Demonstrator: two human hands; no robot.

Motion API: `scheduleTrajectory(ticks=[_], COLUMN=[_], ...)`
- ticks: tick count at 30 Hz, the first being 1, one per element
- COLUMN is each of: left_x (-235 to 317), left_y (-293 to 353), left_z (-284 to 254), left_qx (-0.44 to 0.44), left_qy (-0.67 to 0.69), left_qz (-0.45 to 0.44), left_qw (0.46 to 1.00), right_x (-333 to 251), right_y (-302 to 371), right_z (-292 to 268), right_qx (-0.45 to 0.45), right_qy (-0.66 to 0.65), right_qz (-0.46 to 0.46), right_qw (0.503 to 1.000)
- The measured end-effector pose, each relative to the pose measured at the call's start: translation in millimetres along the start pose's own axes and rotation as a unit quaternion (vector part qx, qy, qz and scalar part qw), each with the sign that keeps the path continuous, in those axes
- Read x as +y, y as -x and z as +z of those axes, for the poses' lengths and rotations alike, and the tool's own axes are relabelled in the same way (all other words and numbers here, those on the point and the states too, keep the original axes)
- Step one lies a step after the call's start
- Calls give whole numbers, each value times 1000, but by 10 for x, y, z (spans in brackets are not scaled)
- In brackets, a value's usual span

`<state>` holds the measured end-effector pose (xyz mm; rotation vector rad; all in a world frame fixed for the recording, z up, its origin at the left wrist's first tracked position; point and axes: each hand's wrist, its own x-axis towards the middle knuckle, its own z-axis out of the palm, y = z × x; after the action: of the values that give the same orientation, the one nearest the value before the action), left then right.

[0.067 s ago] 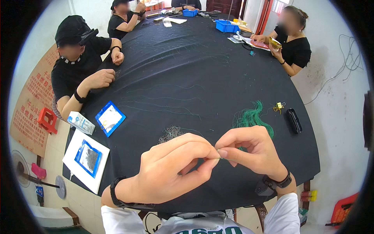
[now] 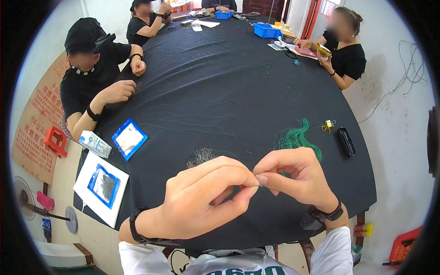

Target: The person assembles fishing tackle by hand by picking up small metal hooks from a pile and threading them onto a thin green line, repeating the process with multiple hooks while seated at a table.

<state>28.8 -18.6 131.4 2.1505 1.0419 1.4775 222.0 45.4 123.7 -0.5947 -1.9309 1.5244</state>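
My left hand (image 2: 204, 197) and my right hand (image 2: 295, 176) meet fingertip to fingertip above the near part of the table. Both pinch a thin green thread (image 2: 271, 187), whose short end shows below my right thumb. Anything else small between the fingertips is hidden. Just beyond my left hand lies a pile of small grey wire-like metal pieces (image 2: 200, 157), partly covered by the hand. A loose bundle of green threads (image 2: 298, 135) spreads out behind my right hand.
The table has a black cloth (image 2: 192, 87). On the left are a white box (image 2: 95, 144), a blue-edged packet (image 2: 130, 139) and a white board (image 2: 114, 201) bearing another packet. A yellow clip (image 2: 327, 126) and black case (image 2: 346, 142) lie right. Several people sit around the table.
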Motion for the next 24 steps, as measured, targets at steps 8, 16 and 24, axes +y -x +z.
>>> scheduleTrajectory(ticks=[8,16,24], left_x=[-53,-32,-18], left_y=[9,7,15], left_z=[-4,-6,-1], left_qx=[-7,-9,-4], left_qy=[13,2,-1], left_qz=[16,0,-5], left_qw=[1000,1000,1000], right_x=[-14,4,-1], right_y=[-18,-24,-1], right_z=[-16,5,-7], right_qx=[8,11,13], right_qy=[17,20,26], right_qz=[-6,-8,3], right_qw=[1000,1000,1000])
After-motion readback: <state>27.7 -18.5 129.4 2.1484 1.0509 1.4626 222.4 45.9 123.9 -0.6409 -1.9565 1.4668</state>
